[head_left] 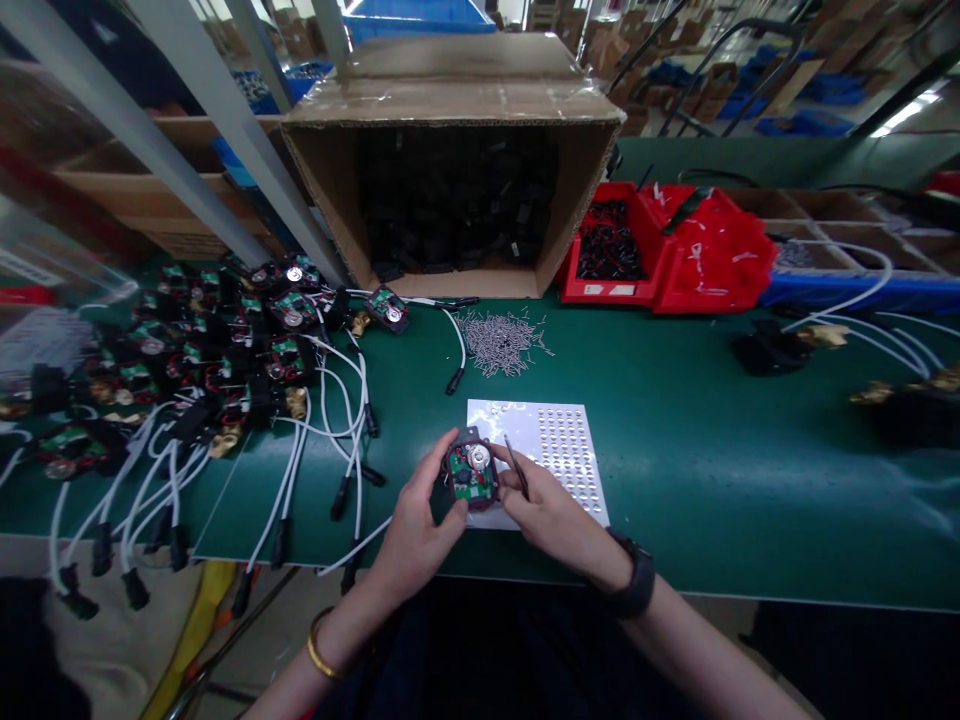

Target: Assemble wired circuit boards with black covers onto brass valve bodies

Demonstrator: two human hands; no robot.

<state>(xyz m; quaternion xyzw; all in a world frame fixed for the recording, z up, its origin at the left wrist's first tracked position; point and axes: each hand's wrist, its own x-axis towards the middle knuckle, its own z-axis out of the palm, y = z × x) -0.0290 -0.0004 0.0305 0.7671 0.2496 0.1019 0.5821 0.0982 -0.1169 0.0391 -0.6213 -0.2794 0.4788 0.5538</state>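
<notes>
Between my hands sits a small black housing with a green circuit board (466, 478) and a round silvery disc inside. My left hand (422, 515) is closed around its left side and lower edge. My right hand (546, 505) pinches a pair of dark, thin tweezers (516, 462), its fingers also near the housing's right side. Under them lies a white sheet (525, 425) with rows of small shiny round pieces (568, 450) on its right part. Just behind the sheet is a heap of small screws (501, 342).
Many circuit-board housings (150, 340) with white cables (352, 400) crowd the left. An open cardboard box (450, 100) of black parts stands at the back, beside red bins (652, 245). Black units with brass fittings (772, 345) lie on the green table (690, 460) at right.
</notes>
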